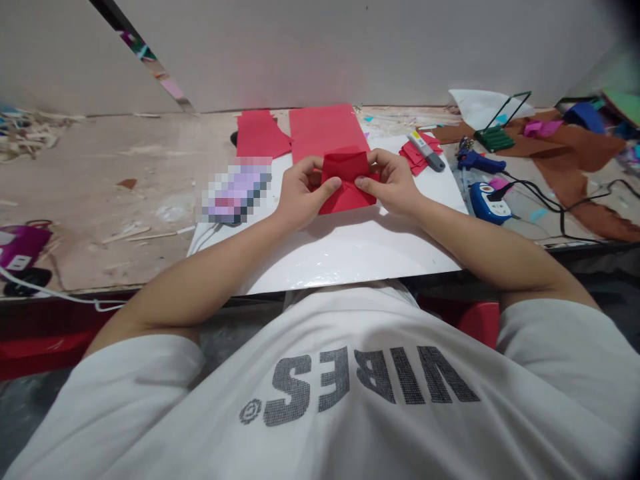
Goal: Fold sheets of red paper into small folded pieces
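Both of my hands grip a small folded piece of red paper [346, 200], which looks like an envelope with its upper flap raised. My left hand [303, 190] pinches its left side, the thumb lying on the front and the fingers curled behind. On the right side, my right hand [395, 183] holds it the same way, thumb tip on the fold. The paper is above a white board [320, 257]. Just behind it lies a large red sheet [325, 127]; another cut red sheet [260, 133] is to its left.
A blurred-out phone [239, 193] with a white cable lies left on the board. A grey utility knife [426, 152] rests on red paper pieces [411, 159] at right. Beyond are a blue glue gun [480, 162], a blue power socket [490, 203], black cables and brown scraps [570, 180].
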{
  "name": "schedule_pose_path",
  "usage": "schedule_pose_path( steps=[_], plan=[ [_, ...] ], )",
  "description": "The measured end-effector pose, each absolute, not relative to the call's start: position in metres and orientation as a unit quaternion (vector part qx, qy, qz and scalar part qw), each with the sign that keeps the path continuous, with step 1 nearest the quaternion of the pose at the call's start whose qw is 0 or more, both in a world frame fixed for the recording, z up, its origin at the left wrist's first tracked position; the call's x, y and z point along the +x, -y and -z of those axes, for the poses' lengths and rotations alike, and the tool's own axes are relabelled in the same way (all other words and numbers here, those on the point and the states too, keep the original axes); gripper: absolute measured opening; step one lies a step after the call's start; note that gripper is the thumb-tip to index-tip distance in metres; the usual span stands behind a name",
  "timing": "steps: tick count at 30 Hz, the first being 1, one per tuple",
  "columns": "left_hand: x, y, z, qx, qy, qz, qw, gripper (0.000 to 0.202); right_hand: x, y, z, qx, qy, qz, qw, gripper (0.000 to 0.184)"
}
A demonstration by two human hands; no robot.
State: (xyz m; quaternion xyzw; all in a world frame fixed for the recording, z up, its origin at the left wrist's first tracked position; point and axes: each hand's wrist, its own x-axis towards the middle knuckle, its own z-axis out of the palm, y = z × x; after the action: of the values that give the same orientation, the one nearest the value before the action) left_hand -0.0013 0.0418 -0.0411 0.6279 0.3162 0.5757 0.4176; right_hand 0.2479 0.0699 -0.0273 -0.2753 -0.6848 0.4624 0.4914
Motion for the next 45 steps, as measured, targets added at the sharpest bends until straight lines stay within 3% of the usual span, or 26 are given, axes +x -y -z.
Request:
schedule_pose_path(
  steps=[5,11,19,28,35,40,45],
  plan=[
    [0.0,-0.034,0.037,0.627,-0.355,-0.585,0.372,0.065,0.247,-0.068,0.027,-0.258,0.694,-0.473,0.478,0.058],
    [-0.003,-0.039,0.038,0.619,-0.337,-0.593,0.389,0.066,0.249,-0.076,0.027,-0.269,0.68,-0.468,0.497,0.06],
    [0.005,-0.04,0.035,0.545,-0.326,-0.657,0.406,0.036,0.255,-0.072,0.016,-0.302,0.685,-0.396,0.531,0.014],
    [-0.008,-0.056,0.052,0.551,-0.341,-0.648,0.402,0.005,0.263,-0.065,0.007,-0.264,0.734,-0.367,0.507,0.006],
    [-0.014,-0.059,0.055,0.611,-0.289,-0.639,0.367,0.031,0.271,-0.07,0.01,-0.245,0.796,-0.299,0.465,0.007],
    [-0.011,-0.06,0.058,0.605,-0.301,-0.626,0.39,0.083,0.274,-0.073,0.015,-0.23,0.826,-0.253,0.448,0.015],
    [-0.013,-0.056,0.054,0.625,-0.35,-0.61,0.339,0.1,0.269,-0.073,0.02,-0.242,0.8,-0.267,0.48,0.04]
  ],
)
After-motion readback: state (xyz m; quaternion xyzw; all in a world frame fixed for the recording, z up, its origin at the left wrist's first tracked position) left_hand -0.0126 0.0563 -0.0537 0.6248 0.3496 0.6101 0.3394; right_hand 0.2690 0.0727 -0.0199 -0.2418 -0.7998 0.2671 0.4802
